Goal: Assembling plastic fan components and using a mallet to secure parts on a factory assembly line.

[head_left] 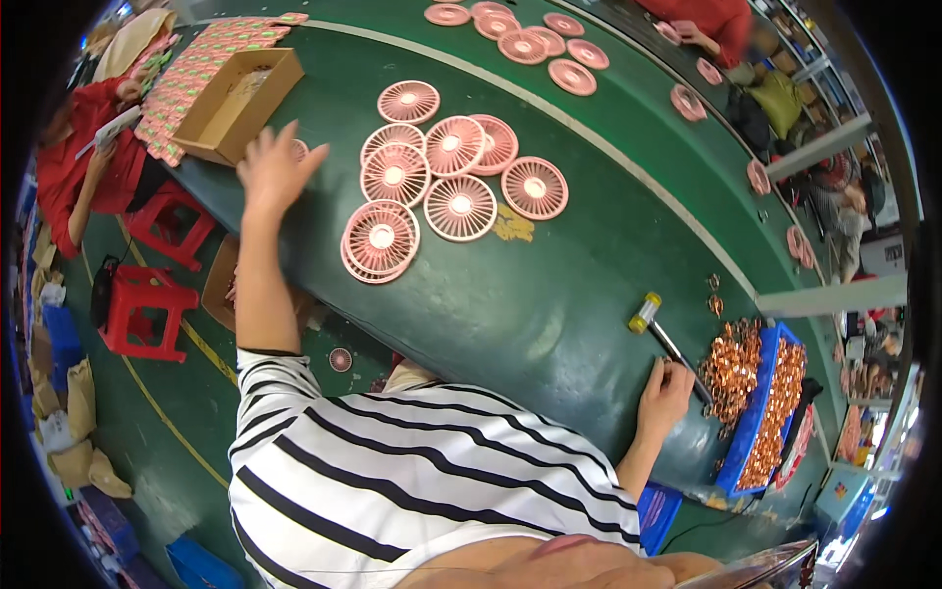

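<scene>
My left hand [273, 175] is stretched out over the far left of the table, fingers spread, beside an open cardboard box [211, 123]. A small pink part [300, 151] shows between its thumb and fingers; whether they touch it I cannot tell. To its right lie several pink round fan grilles [461, 207], some overlapping. My right hand [666, 395] is low over the right side of the table, its fingers curled together next to the black handle of a mallet [645, 312] with a yellow head. What the fingers hold, if anything, is hidden.
A blue bin [731, 475] of copper-coloured metal clips stands at the right edge, with a loose heap of clips [731, 368] beside it. More grilles [522, 46] lie beyond the pale strip. Red stools [147, 309] and a person in red [74, 177] are at the left.
</scene>
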`<state>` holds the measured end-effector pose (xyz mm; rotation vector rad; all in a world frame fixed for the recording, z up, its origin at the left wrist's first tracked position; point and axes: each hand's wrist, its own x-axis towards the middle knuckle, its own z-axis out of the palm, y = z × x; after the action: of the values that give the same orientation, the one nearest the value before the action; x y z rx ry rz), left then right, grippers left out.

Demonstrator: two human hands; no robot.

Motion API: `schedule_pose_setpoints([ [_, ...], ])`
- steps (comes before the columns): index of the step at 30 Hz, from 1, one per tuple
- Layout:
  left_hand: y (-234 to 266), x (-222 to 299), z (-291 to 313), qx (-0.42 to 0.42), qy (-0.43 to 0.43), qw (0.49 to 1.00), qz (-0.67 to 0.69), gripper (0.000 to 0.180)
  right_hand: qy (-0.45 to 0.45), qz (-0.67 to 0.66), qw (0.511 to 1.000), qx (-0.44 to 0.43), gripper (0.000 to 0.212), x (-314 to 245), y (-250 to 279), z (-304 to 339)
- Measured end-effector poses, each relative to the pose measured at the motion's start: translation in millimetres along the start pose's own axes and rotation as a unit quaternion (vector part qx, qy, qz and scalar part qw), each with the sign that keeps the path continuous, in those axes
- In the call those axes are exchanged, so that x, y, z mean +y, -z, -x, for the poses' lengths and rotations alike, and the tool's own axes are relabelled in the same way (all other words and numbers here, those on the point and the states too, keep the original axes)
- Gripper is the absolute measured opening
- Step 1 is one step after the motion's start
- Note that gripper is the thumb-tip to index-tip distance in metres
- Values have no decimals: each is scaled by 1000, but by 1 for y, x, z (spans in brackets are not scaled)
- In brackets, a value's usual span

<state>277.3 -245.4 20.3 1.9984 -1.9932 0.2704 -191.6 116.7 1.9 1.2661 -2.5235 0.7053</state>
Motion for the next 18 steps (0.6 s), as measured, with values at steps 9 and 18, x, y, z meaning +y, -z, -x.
schedule_pose_setpoints([
  [9, -21, -40, 12, 8, 55, 995, 78, 80, 1, -120, 992, 24, 12, -9, 0, -1],
  [18, 58, 119, 108, 143, 42, 775, 614, 32, 80, -255, 955, 130, 9, -35, 26, 10],
])
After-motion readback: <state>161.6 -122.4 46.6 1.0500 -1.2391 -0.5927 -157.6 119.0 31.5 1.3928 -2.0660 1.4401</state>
